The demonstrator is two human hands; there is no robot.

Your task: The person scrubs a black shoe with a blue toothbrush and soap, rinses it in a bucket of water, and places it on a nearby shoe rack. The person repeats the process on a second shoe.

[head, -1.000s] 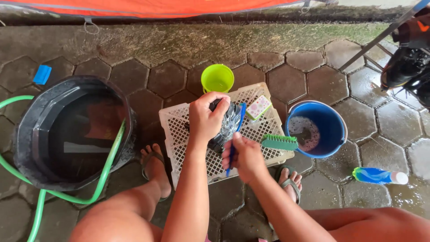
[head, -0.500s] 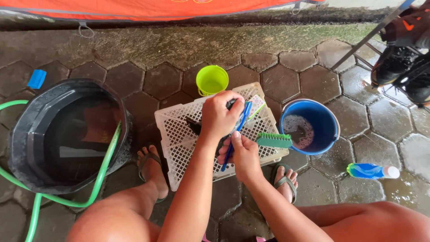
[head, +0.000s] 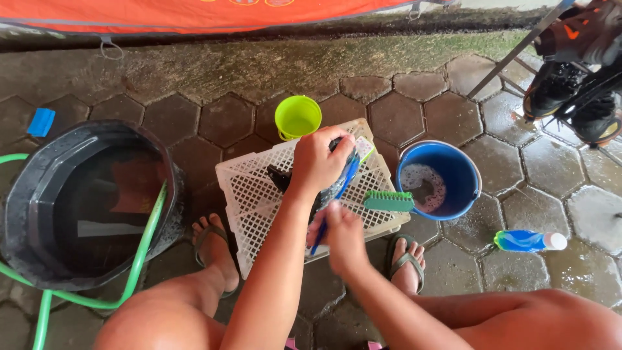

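While only the head view shows this moment, every line below reads from it
Left hand: the left hand (head: 319, 162) is clenched over the top of a dark shoe (head: 324, 188), pinning it down on the crate, which looks meant to keep it steady
Right hand: the right hand (head: 343, 233) is blurred, closed round a thin blue-handled brush (head: 337, 198) that runs up along the shoe's side; its bristle end is hidden
Shoe: dark, wet-looking, lying near the middle of the crate, mostly covered by the hand
Crate: an upturned white plastic crate (head: 253, 194) with an open lattice top, serving as a raised bench that would let water drain through
Green brush: a green scrubbing brush (head: 389, 201) with stiff bristles, lying on the crate's right edge, close to the right hand
Bucket: a round blue bucket (head: 463, 172) holding foamy water, just beside the crate
Cup: a lime-green cup (head: 298, 116) behind the crate
Basin: a wide black basin (head: 32, 194) of water at left, with a green hose (head: 146, 243) draped over its rim
Bottle: a blue bottle (head: 525, 241) lying on wet hexagonal paving (head: 227, 110)
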